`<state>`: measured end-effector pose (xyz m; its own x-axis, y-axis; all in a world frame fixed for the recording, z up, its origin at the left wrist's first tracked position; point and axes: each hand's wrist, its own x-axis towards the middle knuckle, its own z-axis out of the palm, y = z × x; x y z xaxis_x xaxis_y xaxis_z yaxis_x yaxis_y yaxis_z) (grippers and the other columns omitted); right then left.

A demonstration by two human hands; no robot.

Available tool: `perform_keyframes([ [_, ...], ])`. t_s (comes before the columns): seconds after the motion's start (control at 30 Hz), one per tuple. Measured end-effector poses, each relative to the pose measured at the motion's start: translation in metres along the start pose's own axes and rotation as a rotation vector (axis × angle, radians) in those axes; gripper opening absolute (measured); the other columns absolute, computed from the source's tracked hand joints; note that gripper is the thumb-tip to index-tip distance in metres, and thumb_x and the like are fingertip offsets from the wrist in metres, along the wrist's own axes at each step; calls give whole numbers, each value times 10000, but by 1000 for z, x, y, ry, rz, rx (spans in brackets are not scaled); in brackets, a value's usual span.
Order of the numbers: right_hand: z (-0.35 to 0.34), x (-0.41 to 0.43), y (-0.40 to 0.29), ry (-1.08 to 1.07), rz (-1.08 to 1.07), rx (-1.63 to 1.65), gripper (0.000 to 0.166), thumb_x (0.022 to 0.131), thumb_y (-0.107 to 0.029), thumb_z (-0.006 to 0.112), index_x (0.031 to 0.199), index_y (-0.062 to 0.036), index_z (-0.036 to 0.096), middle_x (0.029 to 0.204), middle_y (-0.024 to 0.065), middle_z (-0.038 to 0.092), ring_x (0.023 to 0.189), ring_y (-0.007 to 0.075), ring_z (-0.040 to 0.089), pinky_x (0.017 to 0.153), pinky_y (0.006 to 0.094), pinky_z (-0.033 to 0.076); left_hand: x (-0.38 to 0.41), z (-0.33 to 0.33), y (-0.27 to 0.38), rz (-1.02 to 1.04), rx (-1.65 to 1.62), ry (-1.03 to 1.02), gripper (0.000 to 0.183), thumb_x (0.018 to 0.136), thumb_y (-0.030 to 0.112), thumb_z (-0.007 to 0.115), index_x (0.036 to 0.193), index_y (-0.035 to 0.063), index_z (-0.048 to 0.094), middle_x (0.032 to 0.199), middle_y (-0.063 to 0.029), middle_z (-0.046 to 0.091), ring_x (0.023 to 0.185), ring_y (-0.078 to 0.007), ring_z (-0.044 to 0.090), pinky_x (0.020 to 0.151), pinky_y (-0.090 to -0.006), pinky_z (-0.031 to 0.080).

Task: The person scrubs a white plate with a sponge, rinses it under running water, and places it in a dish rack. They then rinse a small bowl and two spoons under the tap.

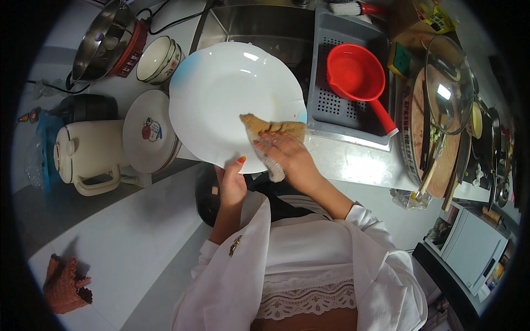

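Observation:
A large white plate (223,95) with blue patches near its rim is held up in front of the sink (256,25). My left hand (234,182) grips its near edge, the thumb on the upper face and the fingers hidden beneath. A brown cloth (265,153) lies bunched under my right hand (287,155), pressed against the right part of the plate. To the left rests a stack of plates (143,132), the top one bearing a printed picture. Behind that stack, nested floral bowls (155,60) lie tilted on the counter.
Right of the sink basin, a grey perforated tray (323,82) holds a red plastic ladle (356,72). Farther right are a sponge (399,60), a glass lid (449,85) and a round cutting board (449,165). A cream electric kettle (93,149) and a steel pot (101,41) stand left.

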<state>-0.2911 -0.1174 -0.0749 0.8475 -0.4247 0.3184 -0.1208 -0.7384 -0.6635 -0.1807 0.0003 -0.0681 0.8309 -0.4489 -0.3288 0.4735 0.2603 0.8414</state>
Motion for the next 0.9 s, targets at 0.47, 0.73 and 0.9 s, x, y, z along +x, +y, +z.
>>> perform_keyframes([
  [0.47, 0, -1, -16, -41, -81, 87, 400, 719, -88, 568, 1118, -95, 590, 1112, 106, 593, 1043, 267, 556, 893, 374, 431, -1, -23, 4, -86, 72, 65, 166, 768, 127, 506, 815, -19, 568, 829, -77, 565, 783, -170, 563, 750, -266, 438],
  [0.73, -7, -4, 34, -8, -48, -107, 336, 746, -100, 523, 1069, -117, 613, 1112, 94, 596, 1069, 254, 543, 930, 369, 410, 7, -30, 4, -27, 86, 63, 150, 749, 127, 512, 785, -8, 568, 816, -79, 577, 775, -180, 572, 739, -278, 459],
  [0.9, -15, -1, 41, -26, 48, -132, 331, 770, -91, 521, 1086, -137, 609, 1173, 88, 565, 1127, 265, 500, 970, 385, 375, 9, -31, 6, -32, 100, 76, 153, 739, 124, 515, 770, -17, 566, 813, -82, 575, 778, -185, 569, 737, -280, 456],
])
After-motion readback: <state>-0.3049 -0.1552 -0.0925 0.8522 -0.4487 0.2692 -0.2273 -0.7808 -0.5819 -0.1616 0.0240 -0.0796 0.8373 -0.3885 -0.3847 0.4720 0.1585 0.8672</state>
